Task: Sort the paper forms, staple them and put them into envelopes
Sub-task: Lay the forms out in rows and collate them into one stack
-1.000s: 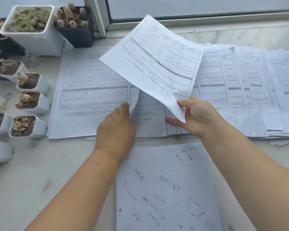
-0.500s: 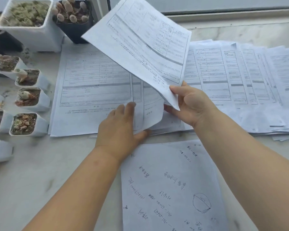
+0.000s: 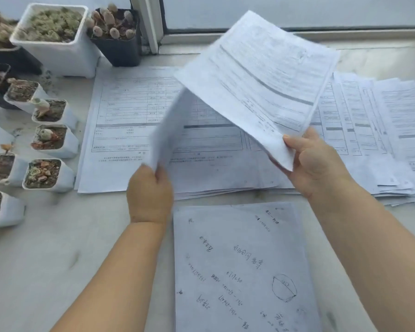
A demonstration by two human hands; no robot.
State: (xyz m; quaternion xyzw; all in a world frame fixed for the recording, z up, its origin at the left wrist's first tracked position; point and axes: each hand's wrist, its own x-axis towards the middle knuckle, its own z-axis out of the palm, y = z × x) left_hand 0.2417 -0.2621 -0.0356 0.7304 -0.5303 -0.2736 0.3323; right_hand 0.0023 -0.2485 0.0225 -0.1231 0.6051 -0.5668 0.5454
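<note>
**Forms: two sheets in hand**

While sorting, left hand [image 3: 150, 195] is pinching a curling sheet [image 3: 170, 125] at centre frame; right hand [image 3: 314, 164] is pinching another form [image 3: 261, 75] by its lower corner, upper centre. Light, limp, crease-prone: grip the edges.

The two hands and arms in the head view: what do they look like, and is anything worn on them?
Both forearms are bare up to the frame's edge; no sleeve shows. The left hand and the right hand wear no glove, and no ring, watch or bracelet is visible. The right thumbnail is short and unpainted. No marks or tattoos show.
</note>
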